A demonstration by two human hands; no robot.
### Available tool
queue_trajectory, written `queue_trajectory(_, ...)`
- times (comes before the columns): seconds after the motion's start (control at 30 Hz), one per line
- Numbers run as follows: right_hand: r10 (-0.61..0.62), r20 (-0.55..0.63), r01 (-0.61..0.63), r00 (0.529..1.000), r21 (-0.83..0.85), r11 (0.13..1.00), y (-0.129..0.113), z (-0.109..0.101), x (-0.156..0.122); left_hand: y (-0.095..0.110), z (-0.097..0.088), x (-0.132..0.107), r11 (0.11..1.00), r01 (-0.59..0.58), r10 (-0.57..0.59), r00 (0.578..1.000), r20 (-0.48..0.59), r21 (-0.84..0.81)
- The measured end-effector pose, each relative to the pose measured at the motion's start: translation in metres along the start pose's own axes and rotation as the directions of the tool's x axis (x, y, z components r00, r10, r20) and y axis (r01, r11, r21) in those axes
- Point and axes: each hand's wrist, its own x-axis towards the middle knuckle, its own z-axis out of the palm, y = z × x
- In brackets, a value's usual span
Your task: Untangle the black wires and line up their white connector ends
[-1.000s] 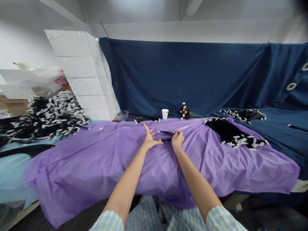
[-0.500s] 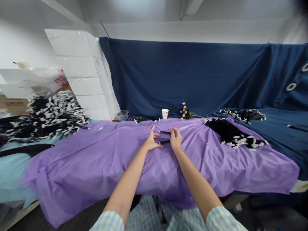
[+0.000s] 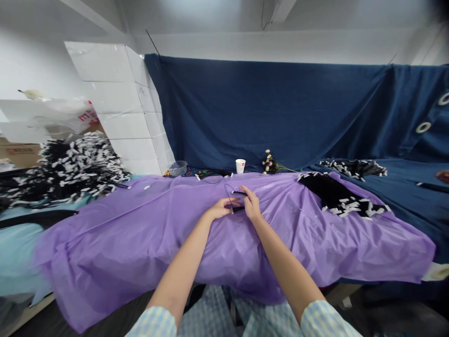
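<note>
My left hand (image 3: 222, 208) and my right hand (image 3: 250, 204) meet over the middle of the purple plastic sheet (image 3: 140, 234) on the table. Both pinch a thin black cord with small white tags (image 3: 235, 193), which loops up between them. The fingers of each hand are closed on the cord, and a short dark piece of it shows between the fingertips. My forearms reach straight out from checked sleeves.
A big heap of black cords with white tags (image 3: 70, 164) lies at the left. Smaller heaps (image 3: 336, 194) (image 3: 354, 166) lie at the right. A paper cup (image 3: 240, 165), a clear bowl (image 3: 178, 168) and small flowers (image 3: 271, 164) stand at the back before the blue drape.
My hands have drawn closer together. The left hand, spread open a second ago, has closed its fingers on the cord, and the cord's loop has shortened.
</note>
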Motion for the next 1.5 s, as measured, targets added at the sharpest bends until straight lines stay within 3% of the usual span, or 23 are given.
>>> queue_trajectory(0.4,-0.038,0.11,0.043,0.993,-0.047,0.998,0.0,0.0,0.0,0.009,-0.004,0.0,0.993,0.055,-0.047,0.996,0.081,-0.1)
queue_trajectory(0.8,0.133,0.144,-0.116,0.981,-0.121,0.986,0.005,0.007,0.0,0.011,-0.003,0.001,0.974,0.011,-0.047,0.987,-0.155,-0.225)
queue_trajectory(0.93,0.16,0.175,-0.132,0.972,-0.161,0.978,0.008,0.008,-0.001,0.012,-0.002,0.001,0.951,-0.002,-0.089,0.957,-0.278,-0.311)
queue_trajectory(1.13,0.169,0.235,-0.12,0.957,-0.21,0.97,0.008,0.009,0.0,0.021,-0.004,-0.001,0.875,-0.084,-0.167,0.872,-0.46,-0.477)
queue_trajectory(1.5,0.208,0.214,-0.134,0.954,-0.315,0.939,0.011,0.01,0.0,0.035,-0.002,-0.002,0.753,-0.216,-0.265,0.766,-0.586,-0.622)
